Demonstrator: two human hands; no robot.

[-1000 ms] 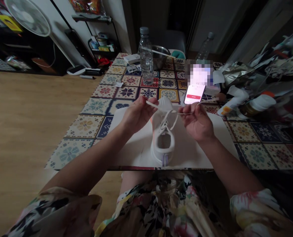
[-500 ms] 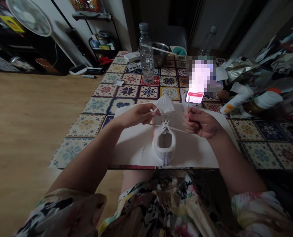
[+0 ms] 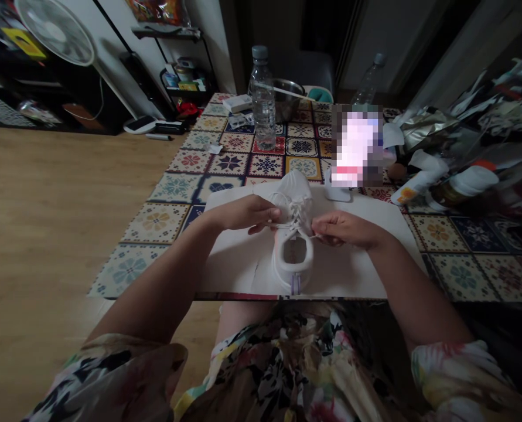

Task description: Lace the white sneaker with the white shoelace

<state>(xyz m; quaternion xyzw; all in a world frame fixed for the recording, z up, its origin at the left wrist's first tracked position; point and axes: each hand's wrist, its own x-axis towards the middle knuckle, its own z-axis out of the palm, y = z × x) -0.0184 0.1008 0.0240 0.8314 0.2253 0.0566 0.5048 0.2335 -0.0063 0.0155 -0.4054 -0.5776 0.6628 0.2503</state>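
Fingers of the left hand (image 3: 245, 213) and right hand (image 3: 344, 228) pinch the lace (image 3: 282, 225) on opposite sides of the shoe (image 3: 293, 235), which lies between them on the white board (image 3: 234, 264), toe pointing away, both hands similarly near.

Your shoe (image 3: 292, 239) is white, with white laces (image 3: 296, 210), a faint peach tint on its left side and lilac stripes (image 3: 295, 285) at the heel. You have a plain white board (image 3: 234, 264) beneath, and your counter (image 3: 225, 164) shows patchwork squares in cream, navy, red and mustard, with flower and snowflake motifs. Your sleeves (image 3: 124, 375) are floral: pink, green, black, cream.
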